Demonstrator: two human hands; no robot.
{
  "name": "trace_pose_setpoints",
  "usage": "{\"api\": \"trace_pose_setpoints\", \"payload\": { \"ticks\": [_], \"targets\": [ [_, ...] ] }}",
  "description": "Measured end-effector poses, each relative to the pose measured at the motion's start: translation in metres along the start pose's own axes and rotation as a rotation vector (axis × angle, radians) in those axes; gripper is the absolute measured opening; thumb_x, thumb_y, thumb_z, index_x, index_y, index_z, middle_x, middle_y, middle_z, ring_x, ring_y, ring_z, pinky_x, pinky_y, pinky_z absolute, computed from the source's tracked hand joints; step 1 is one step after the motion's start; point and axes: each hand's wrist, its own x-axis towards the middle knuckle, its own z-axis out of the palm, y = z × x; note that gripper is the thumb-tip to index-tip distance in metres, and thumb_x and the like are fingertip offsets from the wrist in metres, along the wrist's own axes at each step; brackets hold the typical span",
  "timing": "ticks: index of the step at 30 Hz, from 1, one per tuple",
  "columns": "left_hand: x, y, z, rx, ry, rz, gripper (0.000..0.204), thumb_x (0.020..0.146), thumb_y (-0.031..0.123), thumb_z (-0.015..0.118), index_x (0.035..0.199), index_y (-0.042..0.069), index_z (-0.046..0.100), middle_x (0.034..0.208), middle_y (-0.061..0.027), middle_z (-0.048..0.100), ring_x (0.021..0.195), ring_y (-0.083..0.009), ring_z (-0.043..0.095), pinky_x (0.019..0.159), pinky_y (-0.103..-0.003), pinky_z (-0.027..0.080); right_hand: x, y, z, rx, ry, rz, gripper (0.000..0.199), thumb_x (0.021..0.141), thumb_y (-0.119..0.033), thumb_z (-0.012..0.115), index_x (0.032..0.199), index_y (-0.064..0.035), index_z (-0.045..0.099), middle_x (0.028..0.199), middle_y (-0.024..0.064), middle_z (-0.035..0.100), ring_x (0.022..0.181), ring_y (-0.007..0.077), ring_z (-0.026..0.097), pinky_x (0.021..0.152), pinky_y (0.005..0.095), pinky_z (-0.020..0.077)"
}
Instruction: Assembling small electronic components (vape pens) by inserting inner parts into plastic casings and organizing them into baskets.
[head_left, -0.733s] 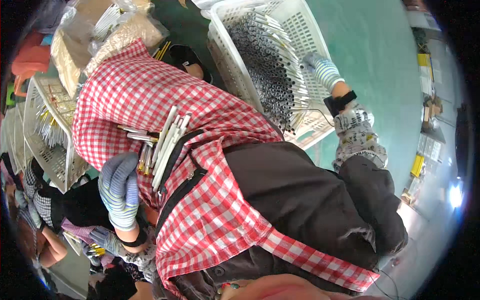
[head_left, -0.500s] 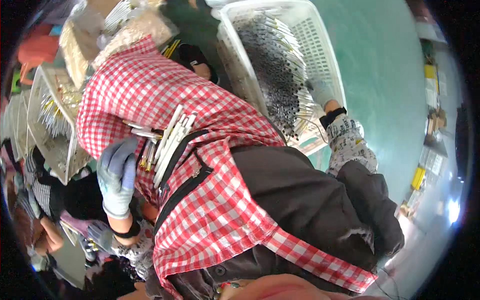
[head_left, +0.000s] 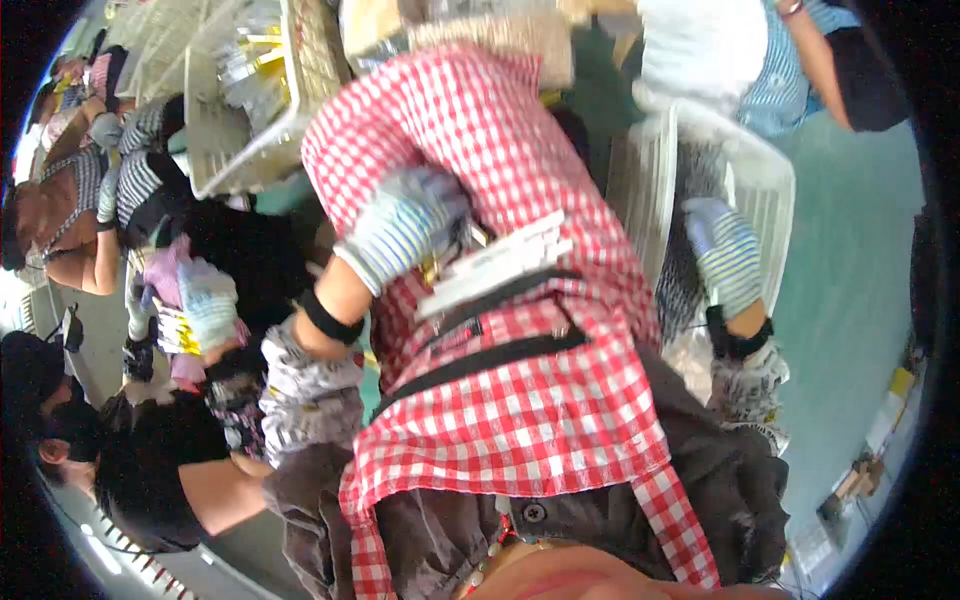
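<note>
Your left hand [head_left: 405, 228], striped knit glove, curls around bundle of white slender rods [head_left: 497, 265] against red checked apron [head_left: 520, 400]. Right hand [head_left: 722, 250] reaches into white plastic crate [head_left: 765, 190]; grip unclear. Loose hold risks rods sliding out.

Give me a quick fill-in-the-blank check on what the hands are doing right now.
1. Both hands wear ____ gloves.
2. The left hand rests against the red-and-white ____ apron, beside a bundle of pale sticks.
3. The right hand reaches into a white ____ of thin grey rods.

Missing words: striped; checked; basket
</note>
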Motion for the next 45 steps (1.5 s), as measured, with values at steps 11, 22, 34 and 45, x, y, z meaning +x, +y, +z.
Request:
{"api": "trace_pose_setpoints", "payload": {
  "ticks": [11, 22, 34, 45],
  "targets": [
    [-0.012, 0.038, -0.001, 0.039, -0.021, -0.004, 0.023, 0.084, 0.022, 0.054, 0.102, 0.014, 0.066, 0.105, -0.0066, 0.063, 0.098, -0.0235, 0.06, 0.083, -0.037, 0.047, 0.102, -0.199, 0.046, -0.179, -0.654, -1.106, 0.017, 0.084, -0.012, 0.053, 0.096, -0.0062, 0.063, 0.075, 0.0127, 0.065, 0.064, 0.0313, 0.066, 0.054, 0.0438, 0.0512],
    [-0.021, 0.033, -0.019, -0.36, 0.368, -0.196, 0.031, 0.077, 0.018, 0.066, 0.103, 0.004, 0.057, 0.089, -0.0146, 0.062, 0.084, -0.0325, 0.062, 0.079, -0.043, 0.049, 0.108, -0.19, -0.023, -0.044, -0.772, -0.941, 0.024, 0.08, -0.022, 0.06, 0.096, -0.0038, 0.062, 0.083, 0.0178, 0.065, 0.078, 0.0337, 0.066, 0.066, 0.0438, 0.0528],
    [-0.051, 0.034, -0.108, -0.64, 0.576, -0.336, 0.041, 0.091, 0.026, 0.059, 0.128, 0.01, 0.058, 0.108, -0.0145, 0.068, 0.092, -0.0319, 0.067, 0.082, -0.038, 0.052, 0.128, -0.171, -0.056, 1.571, -0.312, -0.43, 0.016, 0.095, -0.013, 0.059, 0.102, 0.0012, 0.062, 0.106, 0.0153, 0.066, 0.091, 0.0209, 0.068, 0.081, 0.0319, 0.0569],
    [-0.062, 0.025, -0.115, -0.358, 0.584, -0.3, 0.038, 0.089, 0.029, 0.059, 0.123, 0.012, 0.06, 0.092, -0.0128, 0.068, 0.082, -0.0322, 0.066, 0.073, -0.04, 0.052, 0.123, -0.181, -0.059, 1.26, -0.108, -0.495, 0.016, 0.095, -0.018, 0.058, 0.094, -0.003, 0.063, 0.095, 0.0091, 0.067, 0.088, 0.0165, 0.064, 0.077, 0.0298, 0.0521]
  ]
}}
